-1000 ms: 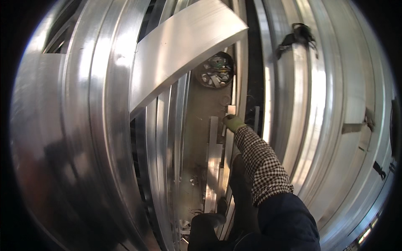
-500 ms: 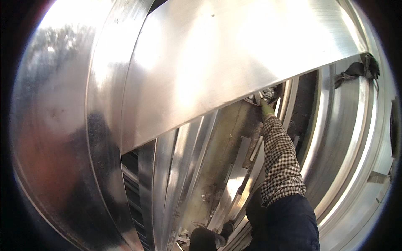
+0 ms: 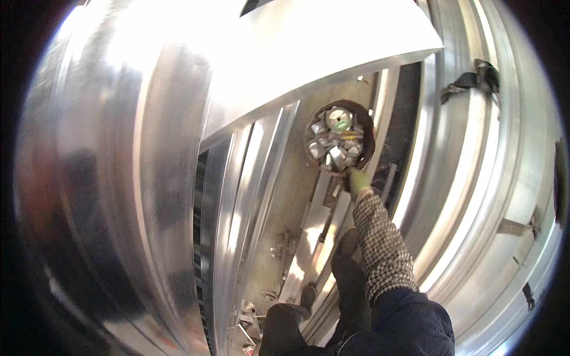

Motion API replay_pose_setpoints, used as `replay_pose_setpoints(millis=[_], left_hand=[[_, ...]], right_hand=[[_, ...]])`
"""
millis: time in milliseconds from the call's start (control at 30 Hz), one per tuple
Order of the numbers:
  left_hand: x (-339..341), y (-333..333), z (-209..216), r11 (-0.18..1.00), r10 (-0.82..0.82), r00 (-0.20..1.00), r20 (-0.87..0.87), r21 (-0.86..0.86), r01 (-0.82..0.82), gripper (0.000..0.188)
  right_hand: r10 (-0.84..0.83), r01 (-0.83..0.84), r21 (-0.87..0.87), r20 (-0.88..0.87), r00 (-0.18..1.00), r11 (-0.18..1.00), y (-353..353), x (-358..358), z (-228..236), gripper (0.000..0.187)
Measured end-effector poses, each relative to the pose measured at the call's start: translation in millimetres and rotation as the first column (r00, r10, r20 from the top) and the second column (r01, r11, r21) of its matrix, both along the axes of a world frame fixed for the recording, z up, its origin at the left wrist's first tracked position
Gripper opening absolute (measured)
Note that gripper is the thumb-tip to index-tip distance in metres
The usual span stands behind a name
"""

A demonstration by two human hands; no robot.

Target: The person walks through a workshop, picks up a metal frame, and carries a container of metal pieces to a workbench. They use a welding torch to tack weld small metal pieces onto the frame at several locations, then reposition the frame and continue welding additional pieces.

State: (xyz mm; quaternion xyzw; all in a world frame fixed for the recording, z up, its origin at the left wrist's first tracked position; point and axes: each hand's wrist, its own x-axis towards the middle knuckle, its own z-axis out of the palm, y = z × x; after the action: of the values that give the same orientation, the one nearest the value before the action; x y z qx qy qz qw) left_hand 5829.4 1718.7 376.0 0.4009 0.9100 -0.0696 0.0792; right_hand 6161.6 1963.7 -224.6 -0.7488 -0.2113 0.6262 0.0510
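My right hand (image 3: 357, 180), in a yellow-green glove, reaches down between stacks of metal. Its fingers are closed on the near rim of a round, dark, worn bucket (image 3: 369, 141). Inside the bucket lie several shiny metal offcuts (image 3: 336, 155), a pale round disc (image 3: 339, 116) and a small yellow piece (image 3: 350, 136). A checkered sleeve (image 3: 386, 246) covers my right forearm. The bucket stands low, just beyond some flat metal strips (image 3: 314, 222). My left hand is out of view.
A wide bright metal panel (image 3: 285, 77) slants over the upper middle. Long metal profiles line the left (image 3: 237, 178) and right (image 3: 469, 172). Dark gloves (image 3: 475, 80) rest on the right-hand stack. Small scraps (image 3: 249, 320) litter the floor near my legs.
The bucket, mostly hidden behind the panel before, now shows whole. My right hand and the bucket have come nearer to me, and the whole view has shifted.
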Motion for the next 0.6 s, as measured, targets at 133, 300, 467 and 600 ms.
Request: replay_pose_setpoints(millis=[133, 300, 467, 600], left_hand=[[-8, -36, 53, 0.993, -0.07, 0.997, -0.013, 0.093, 0.071, 0.082], [-19, 14, 137, 0.898, -0.347, 0.932, -0.103, 0.25, 0.361, 0.082], [-17, 87, 137, 0.509, -0.71, 0.614, -0.345, 0.35, 0.786, 0.074], [0, -23, 146, 0.366, -0.762, 0.577, -0.295, 0.538, 0.759, 0.072]], right_hand=[[-0.223, 0.262, 0.183, -0.211, 0.952, 0.947, -133, 28, 119, 0.027], [-0.256, 0.306, 0.097, -0.347, 0.902, 0.947, -241, 68, 315, 0.031], [0.185, -0.18, 0.174, -0.017, 0.983, 0.968, -276, 101, 474, 0.037], [0.209, -0.156, 0.275, -0.172, 0.963, 0.949, -378, 73, 580, 0.035]])
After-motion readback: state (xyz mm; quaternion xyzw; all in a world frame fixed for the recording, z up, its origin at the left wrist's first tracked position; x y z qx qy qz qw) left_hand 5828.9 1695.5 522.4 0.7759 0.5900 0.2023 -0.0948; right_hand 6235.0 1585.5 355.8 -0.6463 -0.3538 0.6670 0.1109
